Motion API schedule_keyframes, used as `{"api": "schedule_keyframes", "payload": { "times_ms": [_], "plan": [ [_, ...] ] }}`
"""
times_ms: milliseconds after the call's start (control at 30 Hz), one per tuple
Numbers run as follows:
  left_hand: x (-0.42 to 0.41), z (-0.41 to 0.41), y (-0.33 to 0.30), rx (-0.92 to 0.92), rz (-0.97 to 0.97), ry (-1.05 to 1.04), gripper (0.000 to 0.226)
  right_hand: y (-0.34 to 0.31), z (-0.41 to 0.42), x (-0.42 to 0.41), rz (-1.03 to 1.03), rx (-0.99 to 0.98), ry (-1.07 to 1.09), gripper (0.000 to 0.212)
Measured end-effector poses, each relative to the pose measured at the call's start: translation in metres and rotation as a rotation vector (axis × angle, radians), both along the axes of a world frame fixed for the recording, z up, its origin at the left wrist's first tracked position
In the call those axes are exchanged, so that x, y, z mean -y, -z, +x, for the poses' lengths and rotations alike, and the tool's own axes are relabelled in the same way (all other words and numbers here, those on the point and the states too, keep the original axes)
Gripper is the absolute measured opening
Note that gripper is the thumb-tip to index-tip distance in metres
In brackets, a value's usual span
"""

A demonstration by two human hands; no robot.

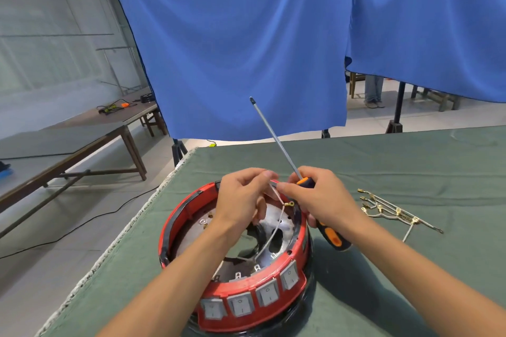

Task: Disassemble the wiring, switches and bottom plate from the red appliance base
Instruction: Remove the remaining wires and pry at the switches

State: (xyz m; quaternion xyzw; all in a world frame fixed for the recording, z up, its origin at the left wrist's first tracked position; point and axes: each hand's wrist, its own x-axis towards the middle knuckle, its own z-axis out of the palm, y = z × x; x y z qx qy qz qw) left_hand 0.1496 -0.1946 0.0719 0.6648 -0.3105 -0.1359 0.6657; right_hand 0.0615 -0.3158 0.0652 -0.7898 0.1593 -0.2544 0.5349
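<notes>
The base [235, 306] is red, with a black band along its rim from 8 to 11 o'clock and a black edge beneath. Four grey switches [267, 296] sit on its wall at 6 o'clock, each with dark marks. Its inner plate [191, 238] is dull silver-grey. A white wire [273, 235] crosses it and ends in a brass-yellow ring at 1 o'clock. The screwdriver [330, 235] has a black handle with orange patches and a silver shaft with a dark tip. At 3 o'clock the loose wires [394, 212] are pale grey with gold terminals. The cloth [410, 161] is plain dark green with a whitish edge. At 12 o'clock hangs a plain blue curtain [232, 49].
</notes>
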Motion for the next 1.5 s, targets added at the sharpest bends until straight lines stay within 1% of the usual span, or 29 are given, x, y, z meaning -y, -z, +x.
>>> {"api": "schedule_keyframes", "payload": {
  "times_ms": [67,167,300,400,500,667,867,933,1067,1133,1200,1367,1433,1500],
  "plan": [
    [-0.001,0.002,-0.004,-0.111,-0.080,0.009,0.017,-0.003,-0.005,0.001,0.033,-0.001,-0.072,0.019],
    [-0.003,0.006,-0.008,-0.242,-0.176,-0.015,0.018,-0.005,-0.014,0.000,0.087,-0.019,-0.183,0.020],
    [-0.004,0.008,-0.010,-0.282,-0.240,-0.044,0.018,-0.015,-0.020,-0.005,0.140,-0.010,-0.252,0.028],
    [-0.004,0.008,-0.009,-0.263,-0.231,-0.050,0.017,-0.020,-0.020,-0.013,0.094,-0.045,-0.287,0.027],
    [-0.003,0.008,-0.008,-0.244,-0.216,-0.061,0.018,-0.021,-0.017,-0.019,0.055,-0.066,-0.242,0.016],
    [-0.004,0.008,-0.007,-0.225,-0.201,-0.014,0.020,-0.020,-0.016,-0.018,0.116,-0.071,-0.157,0.023],
    [-0.002,0.005,-0.010,-0.296,-0.225,0.018,0.024,-0.016,-0.010,-0.022,-0.050,-0.185,-0.012,0.024],
    [-0.002,0.004,-0.011,-0.305,-0.230,0.016,0.027,-0.016,-0.010,-0.021,-0.053,-0.180,0.020,0.022],
    [-0.003,0.004,-0.015,-0.361,-0.301,0.012,0.028,-0.012,-0.009,-0.020,-0.136,-0.162,0.108,0.015],
    [-0.004,0.003,-0.016,-0.382,-0.314,0.021,0.028,-0.012,-0.009,-0.019,-0.122,-0.139,0.102,0.015],
    [-0.004,0.002,-0.015,-0.333,-0.269,0.021,0.029,-0.011,-0.009,-0.019,-0.101,-0.115,0.080,0.015],
    [-0.001,-0.003,-0.005,-0.023,-0.034,-0.024,0.027,-0.009,-0.010,-0.011,0.012,0.028,0.133,0.018],
    [-0.001,-0.004,0.000,0.176,0.111,-0.059,0.027,-0.011,-0.011,-0.005,0.094,0.087,0.137,0.018],
    [-0.002,-0.002,0.004,0.466,0.316,-0.117,0.030,-0.013,-0.012,0.001,0.151,0.135,0.137,0.019]
  ]
}}
